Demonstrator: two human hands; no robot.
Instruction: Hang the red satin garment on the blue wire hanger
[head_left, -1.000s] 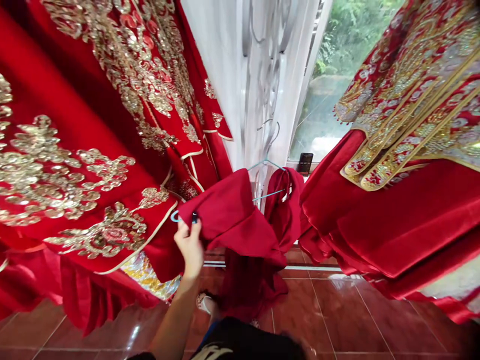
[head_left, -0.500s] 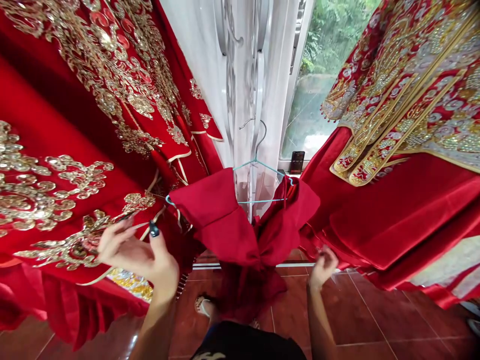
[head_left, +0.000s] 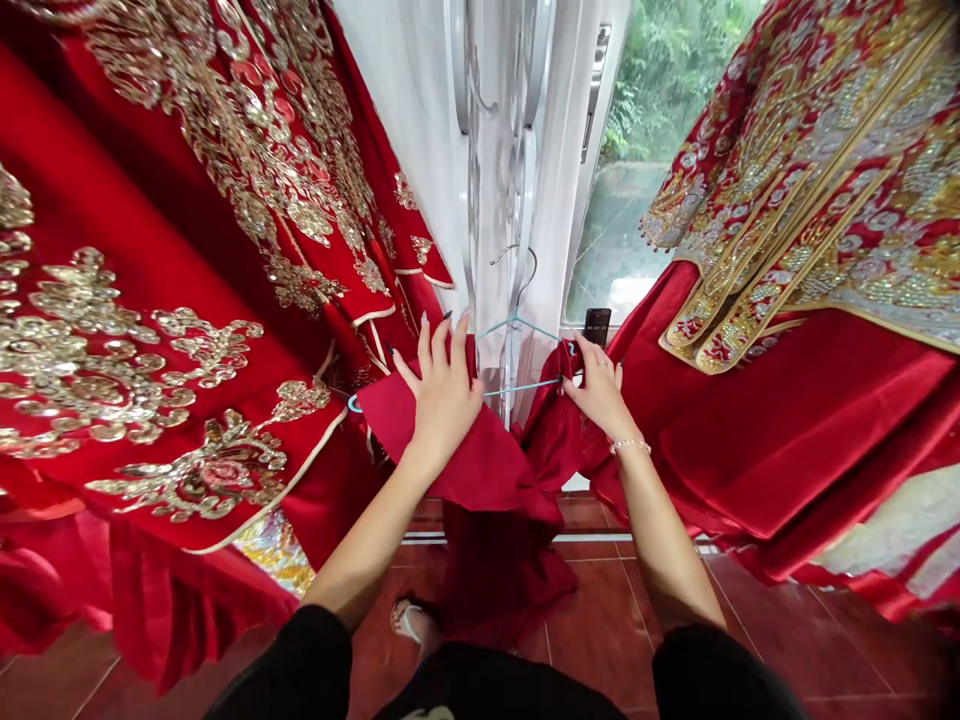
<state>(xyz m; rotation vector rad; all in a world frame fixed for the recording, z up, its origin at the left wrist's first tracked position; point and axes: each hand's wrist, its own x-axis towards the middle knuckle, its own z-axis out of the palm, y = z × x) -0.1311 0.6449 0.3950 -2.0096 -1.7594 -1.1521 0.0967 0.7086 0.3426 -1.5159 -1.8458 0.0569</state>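
A plain dark red garment hangs folded over a light blue wire hanger in front of me. My left hand lies on the left part of that garment near the hanger's bar, fingers stretched upward and apart. My right hand is closed on the garment's right part, right at the hanger's right end. A thin bracelet circles my right wrist.
Red robes with heavy gold embroidery hang on the left and on the right. Behind the hanger are white sheer curtains and a window, with a dark phone on the sill. The floor has glossy red-brown tiles.
Both hands rose from waist height to the hanger: the left came off the embroidered robe onto the plain garment, the right took hold of the cloth at the hanger's right end.
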